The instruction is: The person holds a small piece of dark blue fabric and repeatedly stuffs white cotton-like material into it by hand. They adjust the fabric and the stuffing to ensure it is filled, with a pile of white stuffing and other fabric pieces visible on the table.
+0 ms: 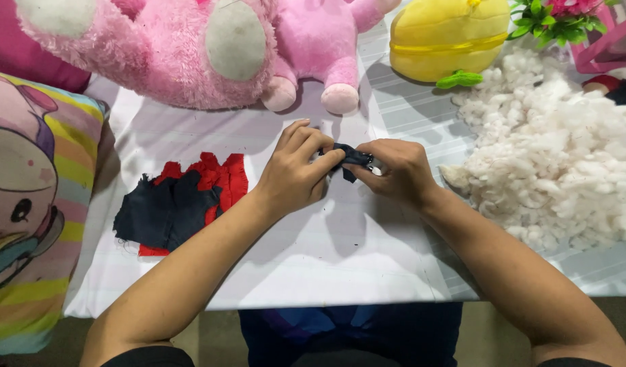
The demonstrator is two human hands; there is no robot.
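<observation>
A small piece of dark navy fabric (351, 160) is pinched between both my hands above the white cloth-covered table (326, 251). My left hand (296, 170) grips its left end with fingers curled. Its right end sits under the thumb and fingers of my right hand (398, 170). Left of my hands lies a pile of cut fabric pieces, dark navy (165, 211) on top of red (226, 178).
A heap of white stuffing fibre (551, 156) covers the right of the table. Pink plush toys (190, 47) and a yellow plush (449, 37) sit at the back, with green and pink artificial flowers (554, 17). A striped cartoon pillow (34, 204) lies at the left.
</observation>
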